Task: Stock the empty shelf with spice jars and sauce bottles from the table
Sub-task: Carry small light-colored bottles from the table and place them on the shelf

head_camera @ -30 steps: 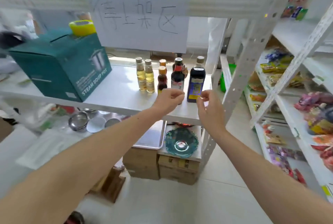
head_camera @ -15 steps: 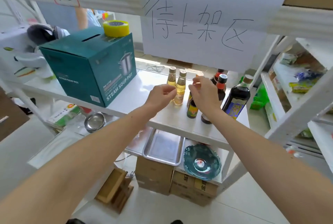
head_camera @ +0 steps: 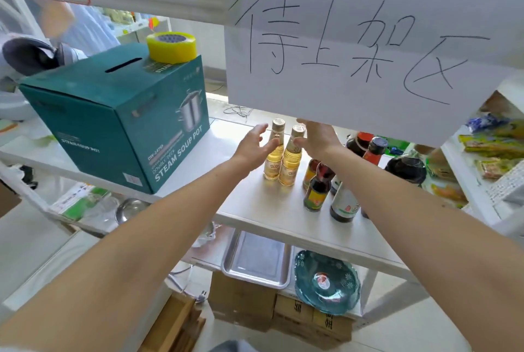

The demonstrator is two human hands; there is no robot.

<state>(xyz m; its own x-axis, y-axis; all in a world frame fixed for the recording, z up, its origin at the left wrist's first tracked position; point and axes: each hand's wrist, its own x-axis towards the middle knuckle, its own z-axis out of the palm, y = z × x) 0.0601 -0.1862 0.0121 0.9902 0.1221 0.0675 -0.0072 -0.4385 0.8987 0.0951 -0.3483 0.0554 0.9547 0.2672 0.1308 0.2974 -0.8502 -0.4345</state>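
- The two pale oil bottles (head_camera: 282,157) stand upright, touching side by side, on the white shelf (head_camera: 255,204), right between my two hands; I judge these are what I take now, one per hand.
- My left hand (head_camera: 253,145) is open, fingers spread and loosely curved, holding nothing. The fingertips (head_camera: 262,128) reach past the left bottle's neck on its outer side and the thumb seems to lie against its neck; I cannot tell if it truly touches.
- My right hand (head_camera: 317,136) is at the right bottle's neck, just under the gold cap. The fingers look bent toward it, but I cannot tell from here whether they have closed on the glass.
- To do this well, I would wrap each neck low, below the cap, and lift straight up so the two bottles do not knock each other.
- Under my right forearm stand the dark sauce bottles (head_camera: 317,190), close by; a sideways sweep of that arm could tip them, so I should draw back high.
- The hanging paper sign (head_camera: 354,39) comes down just above my right fingers; a tall lift may brush it.
- Well out past my left hand sits the teal soup pot box (head_camera: 119,122) with a tape roll (head_camera: 171,47) on top, clear of my path.
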